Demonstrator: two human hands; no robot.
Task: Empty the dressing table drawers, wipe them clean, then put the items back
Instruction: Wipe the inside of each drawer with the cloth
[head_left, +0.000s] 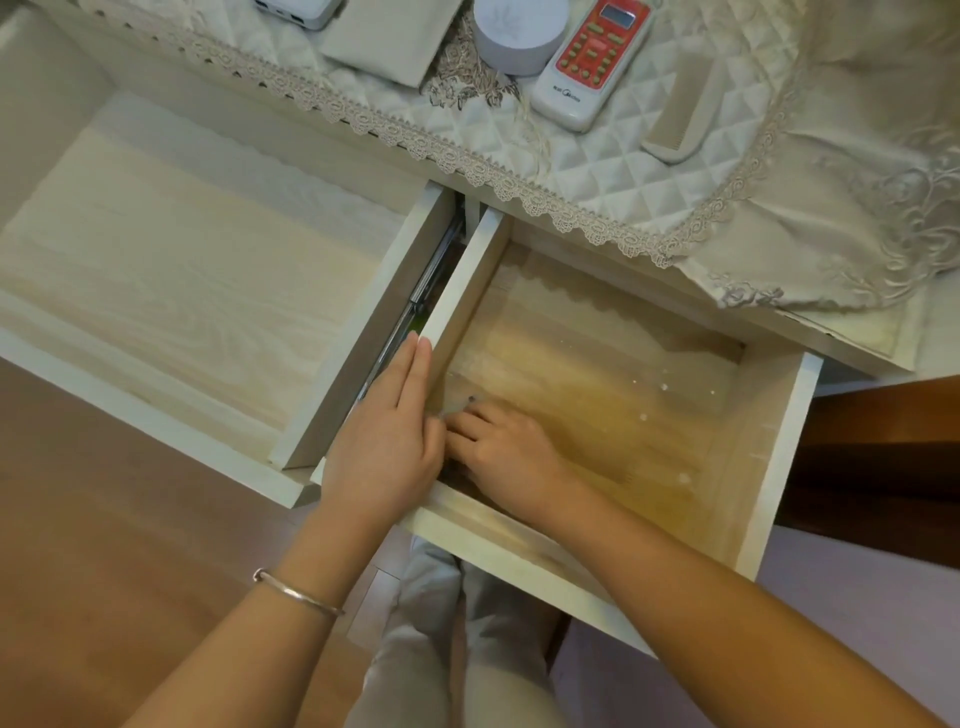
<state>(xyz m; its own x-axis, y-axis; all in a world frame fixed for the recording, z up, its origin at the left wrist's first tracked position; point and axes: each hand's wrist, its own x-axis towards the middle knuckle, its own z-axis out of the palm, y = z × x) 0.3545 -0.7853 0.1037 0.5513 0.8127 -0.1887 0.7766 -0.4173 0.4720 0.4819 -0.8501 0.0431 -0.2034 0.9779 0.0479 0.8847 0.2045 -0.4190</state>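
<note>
The right-hand pale wooden drawer (775, 467) stands pulled out of the dressing table, and both hands are at its near left corner. The left hand (387, 441) lies flat along the top edge of this drawer's left wall, fingers straight and close together, pointing toward the table; it grips nothing. A thin silver bangle (298, 592) circles that wrist, nearer the person than the drawer.

The right hand (506, 452) is inside the drawer, low against the floor by the left wall, just beside the left hand. Its knuckles face up and its fingers are bent, with the tips down at the drawer floor. Whether they pinch something or only press on the wood cannot be told. Small white specks (665, 387) dot the drawer floor to the right of this hand.

Left of this drawer, across a metal slide rail (427, 280), the wider pale drawer (156, 312) is also pulled out.

Behind the drawer, a quilted cream cloth with a lace edge (597, 171) covers the tabletop. On it lie a white remote control with a red button panel (592, 57), a cream plastic comb (680, 114), a round white jar (519, 36) and a folded beige pouch (384, 41).
</note>
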